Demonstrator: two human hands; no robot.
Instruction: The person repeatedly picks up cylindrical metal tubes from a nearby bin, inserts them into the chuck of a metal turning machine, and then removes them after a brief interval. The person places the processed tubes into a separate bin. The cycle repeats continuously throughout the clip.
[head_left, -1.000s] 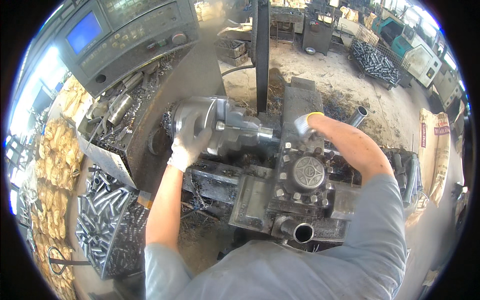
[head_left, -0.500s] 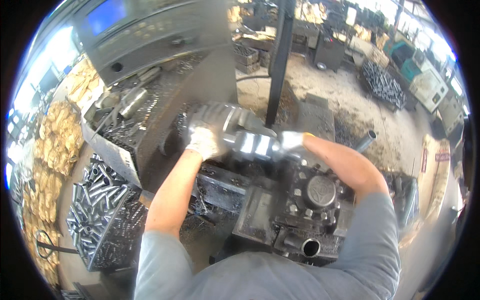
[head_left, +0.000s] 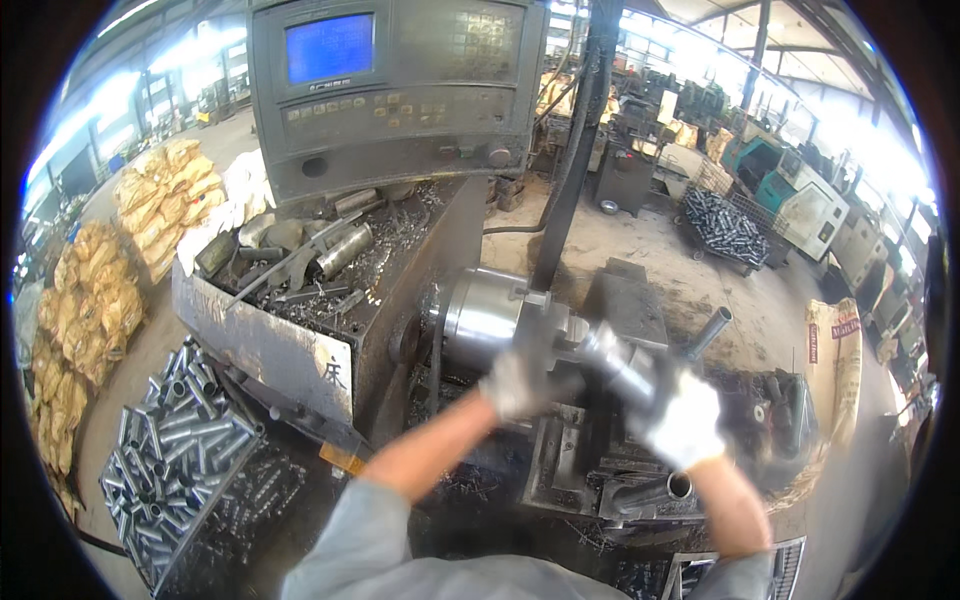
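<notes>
In front of me is a lathe with a shiny round chuck (head_left: 480,318). My left hand (head_left: 515,385), in a dirty white glove with dark fingers, is beside the chuck's front face. Motion blurs its fingers, so their grip is unclear. My right hand (head_left: 682,422), gloved the same way, is farther right and closed around the near end of a shiny metal tube (head_left: 618,368). The tube slants between the two hands, its far end close to the chuck jaws. Another tube (head_left: 655,493) lies on the tool carriage below the right hand, its open end to the right.
A control panel (head_left: 400,110) with a blue screen stands above a chip-strewn metal tray (head_left: 262,335). At the lower left a bin holds a heap of cut tubes (head_left: 175,450). A dark post (head_left: 572,180) rises behind the chuck. An upright tube (head_left: 712,330) sticks up at right.
My view has shifted up and left. My right hand has drawn toward me and to the right with the tube, and my left hand has moved from atop the chuck to its front.
</notes>
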